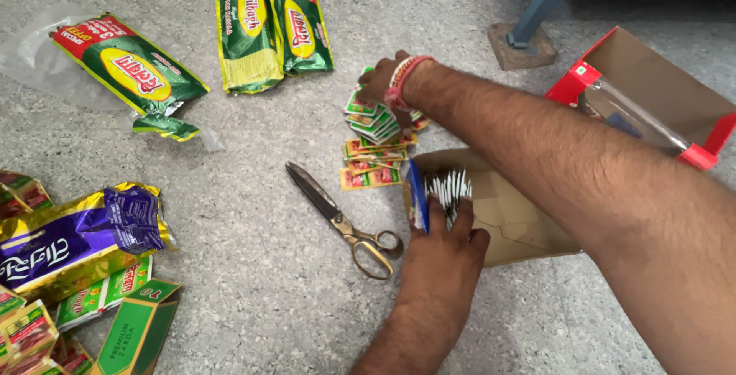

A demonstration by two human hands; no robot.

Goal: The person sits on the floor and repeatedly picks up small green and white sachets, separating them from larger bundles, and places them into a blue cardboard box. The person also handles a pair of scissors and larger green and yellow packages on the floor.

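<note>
Two hands work: my left hand [448, 241] pinches upright sachets [448, 189] at the carton's [521, 222] nine o'clock edge; my right hand [381, 80] presses the floor's loose packets [373, 126]. Light, slippery, floppy; grip edges.

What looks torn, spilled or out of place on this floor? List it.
The green and red packet at upper left is torn open, with a ripped piece lying loose below it on clear wrap. The small sachets under the right hand lie in an uneven heap. The scissors lie bare on the floor.
</note>
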